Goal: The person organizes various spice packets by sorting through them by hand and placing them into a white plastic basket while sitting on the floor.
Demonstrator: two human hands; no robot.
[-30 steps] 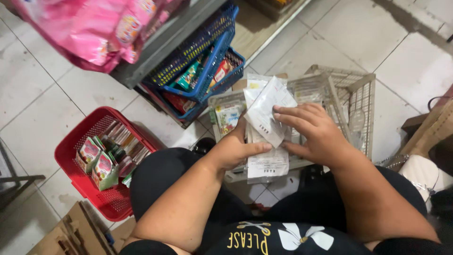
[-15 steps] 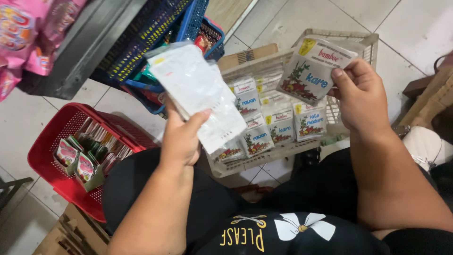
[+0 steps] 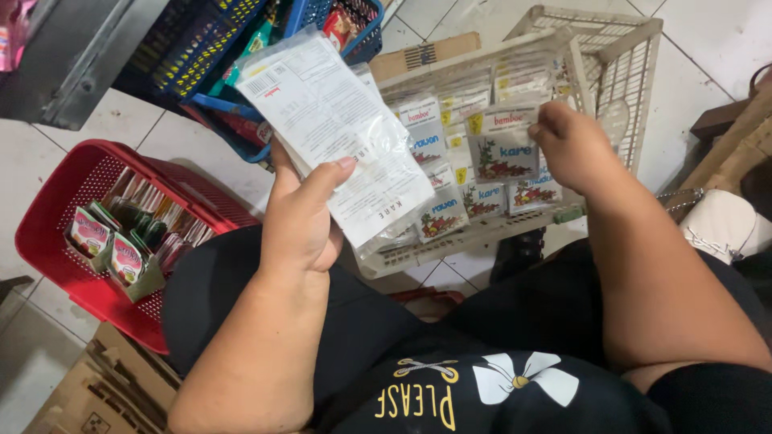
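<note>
My left hand (image 3: pixel 301 213) holds up a stack of flat white sachets (image 3: pixel 338 137), their printed backs towards me, above my lap. My right hand (image 3: pixel 575 149) grips a single white sachet (image 3: pixel 503 145) with a red and green picture, low over a cream plastic basket (image 3: pixel 611 48). Rows of the same kind of sachets (image 3: pixel 450 193) stand upright in that basket, just under the held one.
A red plastic basket (image 3: pixel 56 193) with small packets sits on the tiled floor at left. Blue baskets (image 3: pixel 201 56) with snack packs stand behind it under a grey shelf (image 3: pixel 72 48). Cardboard (image 3: pixel 88 386) lies at bottom left, a wicker object (image 3: pixel 736 137) at right.
My right hand has lowered its sachet from up high down into the cream basket's rows. My left hand with the stack has stayed raised, shifting slightly right.
</note>
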